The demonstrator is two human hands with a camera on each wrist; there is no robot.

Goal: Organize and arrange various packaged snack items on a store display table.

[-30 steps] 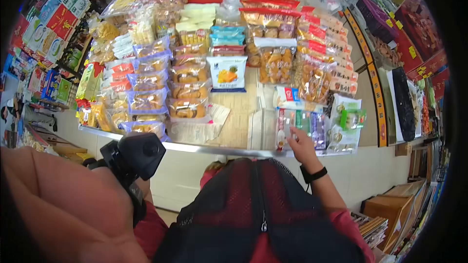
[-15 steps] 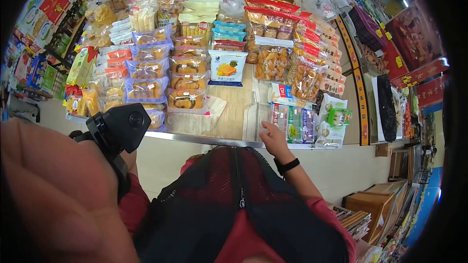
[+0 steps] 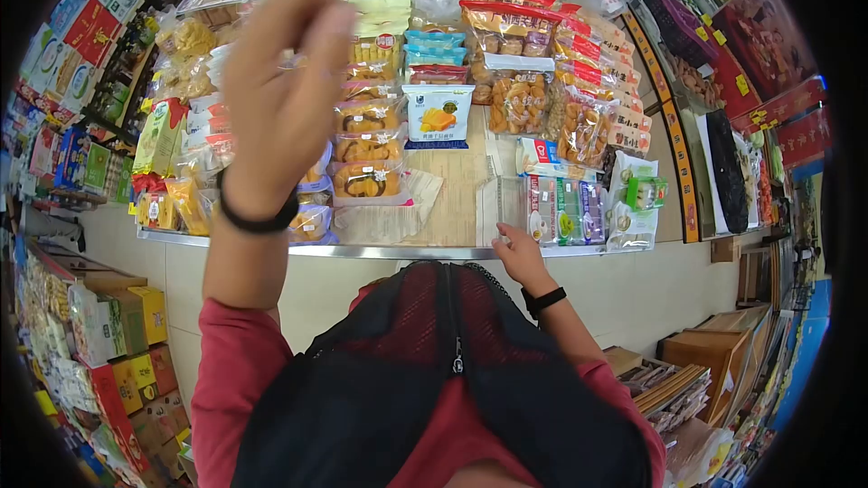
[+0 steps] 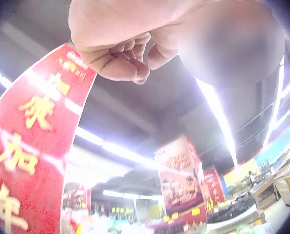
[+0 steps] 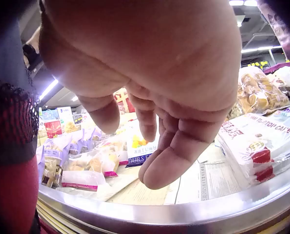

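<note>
Raised close to the head camera, my left hand [image 3: 285,95] holds nothing and hides part of the pastry rows behind it. Its fingers [image 4: 118,66] hang loosely bent in the left wrist view. My right hand [image 3: 524,258] hovers by the metal front edge [image 3: 416,253] of the display table, fingers relaxed, nothing in them. Just beyond it lie flat red, green and purple cake packs [image 3: 568,208], shown side-on as a white cake package [image 5: 249,141] in the right wrist view. A white and blue snack bag [image 3: 438,117] stands mid-table.
Bagged ring-shaped pastries [image 3: 366,149] form a column at centre left. Bags of brown pastries [image 3: 520,99] fill the back right, and a white and green packet [image 3: 628,230] lies at the right corner. Newspaper [image 3: 398,212] covers part of the tabletop. Cartons [image 3: 145,361] stand at lower left.
My left hand has swung up and forward from the lower left, over the pastries. The right hand has drawn back from the cake packs to the table edge.
</note>
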